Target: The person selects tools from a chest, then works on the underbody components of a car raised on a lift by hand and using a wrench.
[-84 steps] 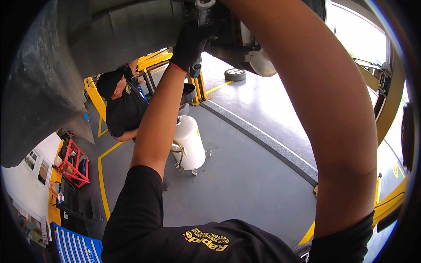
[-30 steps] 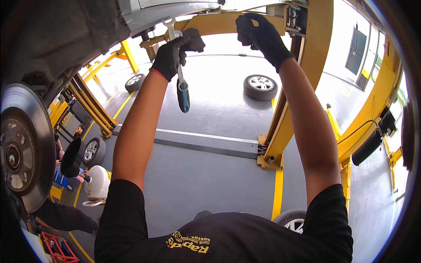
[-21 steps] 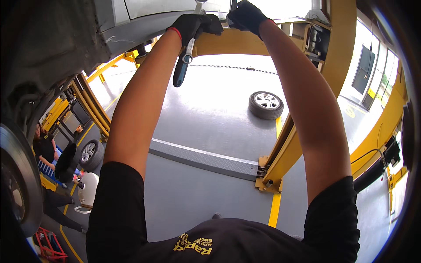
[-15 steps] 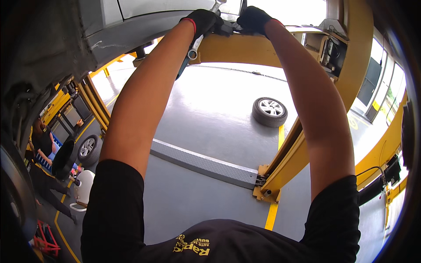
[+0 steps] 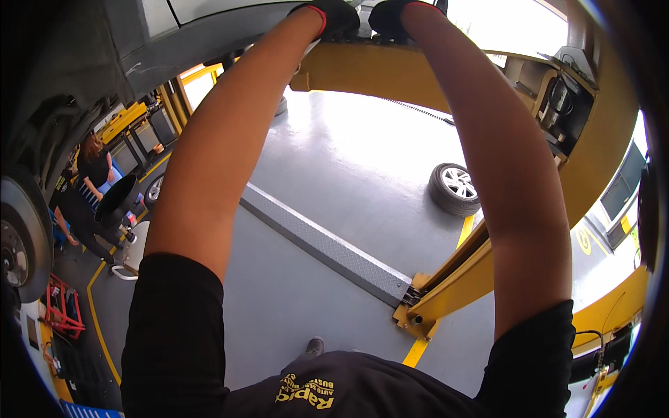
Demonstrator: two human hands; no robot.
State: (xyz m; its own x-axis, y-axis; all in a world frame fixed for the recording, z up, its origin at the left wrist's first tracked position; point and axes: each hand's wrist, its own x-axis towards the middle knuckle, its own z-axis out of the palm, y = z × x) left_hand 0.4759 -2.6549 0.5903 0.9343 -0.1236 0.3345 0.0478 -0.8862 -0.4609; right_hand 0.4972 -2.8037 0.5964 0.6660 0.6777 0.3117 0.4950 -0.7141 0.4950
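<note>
Both my arms reach up to the top edge, where the hands meet the underside of a raised grey car [image 5: 223, 38]. My left hand [image 5: 339, 19], in a black glove with a red cuff, is closed. A sliver of a metal wrench [image 5: 313, 47] shows below it, and my forearm hides most of that tool. Close by on the right is my right hand [image 5: 389, 19], gloved the same way, its fingers curled in by the car's lower edge. Whatever it grips is hidden. A yellow lift arm [image 5: 376, 73] runs just beneath both hands.
Right of me stands a yellow lift post [image 5: 606, 132]; its base joins a grey floor ramp [image 5: 327, 244]. A removed wheel [image 5: 455, 189] lies on the floor beyond. Left are a brake disc [image 5: 17, 254], a red stand [image 5: 64, 306], a white tank [image 5: 136, 247] and two people [image 5: 94, 167].
My view has shifted, so both hands now sit higher, partly cut off by the top edge. The wrench, plainly visible in my left hand before, is mostly hidden now.
</note>
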